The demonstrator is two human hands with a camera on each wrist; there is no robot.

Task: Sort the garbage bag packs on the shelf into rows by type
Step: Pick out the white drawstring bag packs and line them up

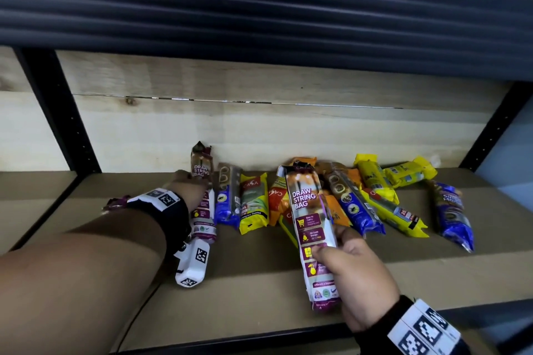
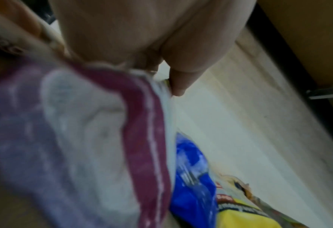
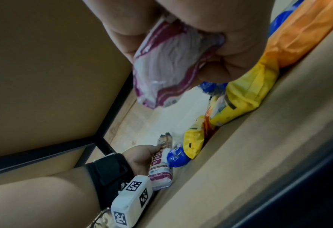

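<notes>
Purple "DRAW STRING BAG" packs — left grip (image 1: 192,187) holds one (image 1: 202,199), right grip (image 1: 350,265) another (image 1: 310,228).

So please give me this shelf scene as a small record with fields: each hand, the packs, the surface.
left hand: grips a drawstring pack at the left end of the packs
right hand: holds a second drawstring pack, lifted over the pile
other packs: blue, yellow, orange, lying mixed, some overlapping
surface: brown shelf board
</notes>
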